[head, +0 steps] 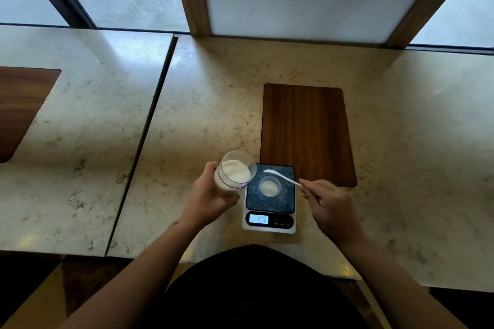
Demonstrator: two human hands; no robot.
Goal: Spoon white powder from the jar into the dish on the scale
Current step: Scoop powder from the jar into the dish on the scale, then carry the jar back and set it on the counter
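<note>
Head view: a jar (234,172) is held tipped toward the scale (270,199) by the left hand (211,196), which is wrapped around its side. White powder (236,170) is seen filling much of the jar. A thin white spoon (280,176) is pinched at its handle end by the right hand (330,204). The spoon's bowl is held over the back of the scale, between the jar's mouth and the small dish (270,187). Whether powder is in the spoon cannot be told.

Powder could be spilled on the scale's dark top if the jar is tipped more, because its mouth is already over the edge. Too much could also be dropped if the spoon is shaken.

A little pile of powder is seen in the dish. Numbers are lit on the screen (258,219), but they are too blurry to be read. Everything is set on a pale stone surface (208,104).
</note>
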